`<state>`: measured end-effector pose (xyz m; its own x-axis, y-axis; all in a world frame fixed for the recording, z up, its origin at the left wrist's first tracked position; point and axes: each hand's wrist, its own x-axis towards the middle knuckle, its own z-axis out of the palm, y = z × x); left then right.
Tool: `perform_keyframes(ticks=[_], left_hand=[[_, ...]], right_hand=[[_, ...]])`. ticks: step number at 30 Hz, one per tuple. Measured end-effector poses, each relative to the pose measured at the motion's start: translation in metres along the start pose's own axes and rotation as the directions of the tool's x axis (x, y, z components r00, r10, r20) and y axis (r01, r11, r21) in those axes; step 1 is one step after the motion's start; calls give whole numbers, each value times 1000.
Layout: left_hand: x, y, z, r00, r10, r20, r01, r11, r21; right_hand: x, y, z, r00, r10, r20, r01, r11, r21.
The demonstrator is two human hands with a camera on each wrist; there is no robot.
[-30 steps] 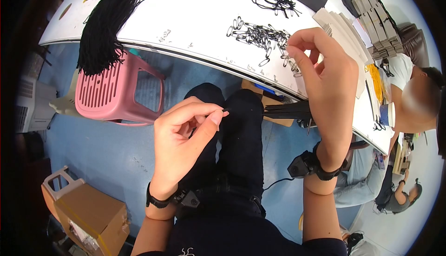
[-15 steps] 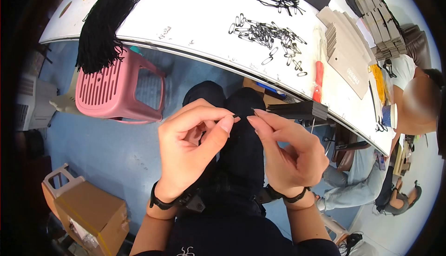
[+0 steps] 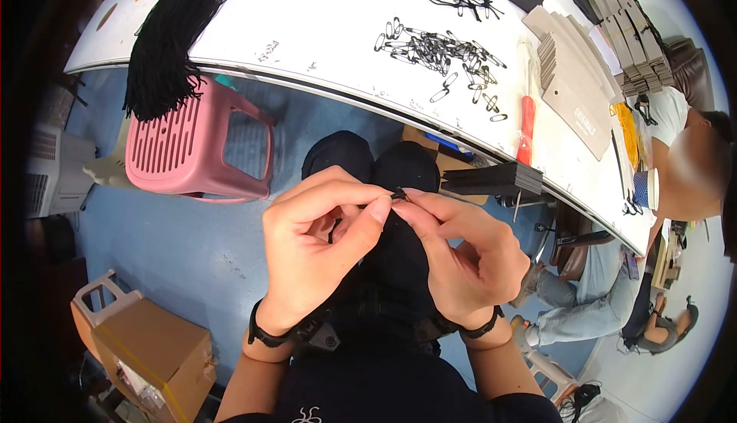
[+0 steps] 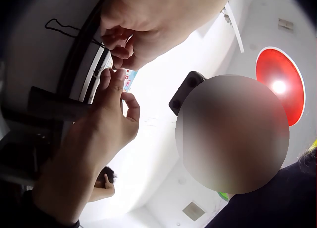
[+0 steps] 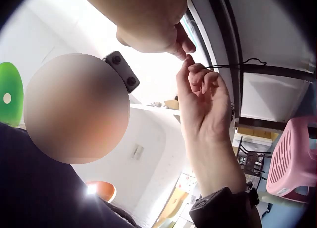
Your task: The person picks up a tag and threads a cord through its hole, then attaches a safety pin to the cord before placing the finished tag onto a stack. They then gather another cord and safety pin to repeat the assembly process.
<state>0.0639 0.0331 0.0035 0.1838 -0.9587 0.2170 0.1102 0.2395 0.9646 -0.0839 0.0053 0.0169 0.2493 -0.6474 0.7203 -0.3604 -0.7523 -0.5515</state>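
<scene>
Over the lap in the head view, my left hand [image 3: 315, 231] pinches a thin black cord [image 5: 230, 65] between thumb and forefinger. A loop of it trails free behind that hand in both wrist views. My right hand [image 3: 476, 262] faces it, thumb and forefinger pinching a small black safety pin [image 3: 399, 193], mostly hidden by the fingers. The two hands' fingertips meet at the pin. Ahead, a pile of black safety pins [image 3: 437, 51] lies scattered on the white table [image 3: 322, 35].
A thick bundle of black cords [image 3: 173, 39] hangs over the table edge above a pink stool [image 3: 165, 147]. Right of the pins lie a red-handled tool [image 3: 527, 127] and grey cards [image 3: 576, 93]. A black stack [image 3: 491, 180] juts out below the edge. Another person sits at right.
My right hand has left the pin pile and come down to the left hand, bringing a small black pin to its fingertips. The left hand has shifted slightly right.
</scene>
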Motion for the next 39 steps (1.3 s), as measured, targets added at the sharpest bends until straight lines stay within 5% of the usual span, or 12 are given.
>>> perform_keyframes(ticks=[11, 26, 39], left_hand=[[-2, 4, -1, 998, -55, 9, 55, 998, -24], [-2, 7, -4, 996, -66, 52, 60, 992, 108], [-2, 3, -3, 998, -42, 41, 45, 996, -72]], right_hand=[[-2, 7, -2, 993, -106, 56, 105, 994, 31], [1, 0, -5, 992, -73, 102, 68, 996, 53], [-4, -5, -5, 993, 2, 119, -14, 995, 101]])
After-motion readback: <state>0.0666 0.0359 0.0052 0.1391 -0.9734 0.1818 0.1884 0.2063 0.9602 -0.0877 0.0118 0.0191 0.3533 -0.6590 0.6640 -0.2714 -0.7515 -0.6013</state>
